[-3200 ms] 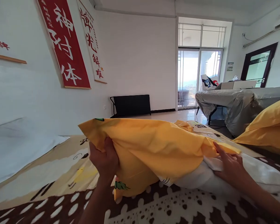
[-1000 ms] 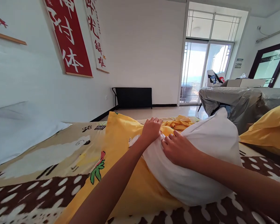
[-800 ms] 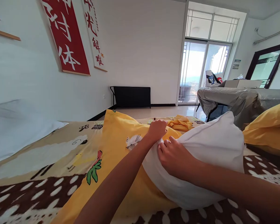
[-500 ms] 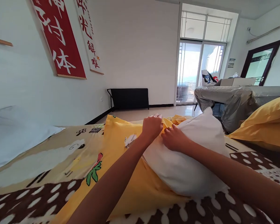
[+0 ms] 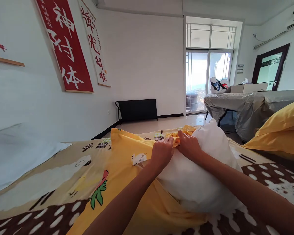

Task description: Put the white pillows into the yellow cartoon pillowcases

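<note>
A yellow pillowcase (image 5: pixel 127 153) with cat and carrot prints lies spread on the bed. The white pillow (image 5: pixel 198 179) is partly inside it, its far right end sticking out. My left hand (image 5: pixel 162 150) is closed on the bunched edge of the pillowcase. Just to its right, my right hand (image 5: pixel 189 145) also grips that gathered yellow edge, above the pillow. Both hands sit close together, and a short stretch of yellow cloth shows between them. Part of the pillow is hidden by the pillowcase and my right forearm.
The bed has a patterned blanket (image 5: pixel 49 182) in beige and brown. Another white pillow (image 5: pixel 22 153) lies at the left, and a yellow-covered pillow (image 5: pixel 281 130) at the right. Beyond the bed stand a black folded frame (image 5: pixel 138 109) and a plastic-covered table (image 5: pixel 247 99).
My right hand has moved up and slightly right along the pillowcase edge, while my left hand is lower in view. The camera has tilted up a little.
</note>
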The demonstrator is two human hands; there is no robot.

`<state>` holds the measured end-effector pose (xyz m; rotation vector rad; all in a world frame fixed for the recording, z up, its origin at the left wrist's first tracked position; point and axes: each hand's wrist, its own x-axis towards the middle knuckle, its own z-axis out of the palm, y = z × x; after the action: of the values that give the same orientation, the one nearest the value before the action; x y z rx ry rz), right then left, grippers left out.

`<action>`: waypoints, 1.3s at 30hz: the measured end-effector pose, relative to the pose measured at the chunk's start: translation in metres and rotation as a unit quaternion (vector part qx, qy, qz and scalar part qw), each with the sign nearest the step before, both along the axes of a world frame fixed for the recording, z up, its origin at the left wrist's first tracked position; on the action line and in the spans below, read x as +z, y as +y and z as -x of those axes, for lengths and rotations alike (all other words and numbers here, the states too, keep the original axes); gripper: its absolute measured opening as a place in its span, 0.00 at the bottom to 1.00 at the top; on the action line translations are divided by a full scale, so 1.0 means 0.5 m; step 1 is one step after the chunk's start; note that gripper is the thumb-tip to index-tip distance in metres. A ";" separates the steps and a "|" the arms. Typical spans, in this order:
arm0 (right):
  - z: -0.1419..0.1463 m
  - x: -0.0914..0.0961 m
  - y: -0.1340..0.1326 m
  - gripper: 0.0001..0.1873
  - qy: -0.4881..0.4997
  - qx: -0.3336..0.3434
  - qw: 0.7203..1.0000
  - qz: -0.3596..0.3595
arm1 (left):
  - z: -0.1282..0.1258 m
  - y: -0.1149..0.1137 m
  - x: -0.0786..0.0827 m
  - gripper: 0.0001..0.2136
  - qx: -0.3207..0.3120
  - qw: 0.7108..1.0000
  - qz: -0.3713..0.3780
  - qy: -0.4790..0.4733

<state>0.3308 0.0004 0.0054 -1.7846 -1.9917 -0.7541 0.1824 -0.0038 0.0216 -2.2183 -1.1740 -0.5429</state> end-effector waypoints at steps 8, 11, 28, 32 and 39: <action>-0.015 0.000 0.021 0.13 -0.042 0.025 0.996 0.072 | 0.025 -0.040 -0.080 0.11 -0.093 0.989 -0.032 0.113; -0.008 -0.009 0.020 0.15 -0.051 0.032 0.996 0.062 | 0.061 -0.048 -0.137 0.11 -0.128 0.980 -0.030 0.147; -0.011 0.038 -0.011 0.11 -0.055 0.030 0.997 0.041 | 0.131 -0.137 -0.200 0.06 -0.252 0.948 0.116 0.159; -0.009 0.057 -0.039 0.10 -0.065 0.034 0.997 0.037 | 0.133 -0.119 -0.202 0.05 -0.226 0.949 0.130 0.176; 0.003 0.055 -0.067 0.11 -0.094 0.049 0.994 0.039 | 0.100 -0.158 -0.159 0.02 -0.255 0.949 0.082 0.168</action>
<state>0.3293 -0.0330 0.0330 -1.6981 -2.2424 -0.8501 0.1326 -0.0831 -0.0577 -2.6389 -0.4792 -0.2454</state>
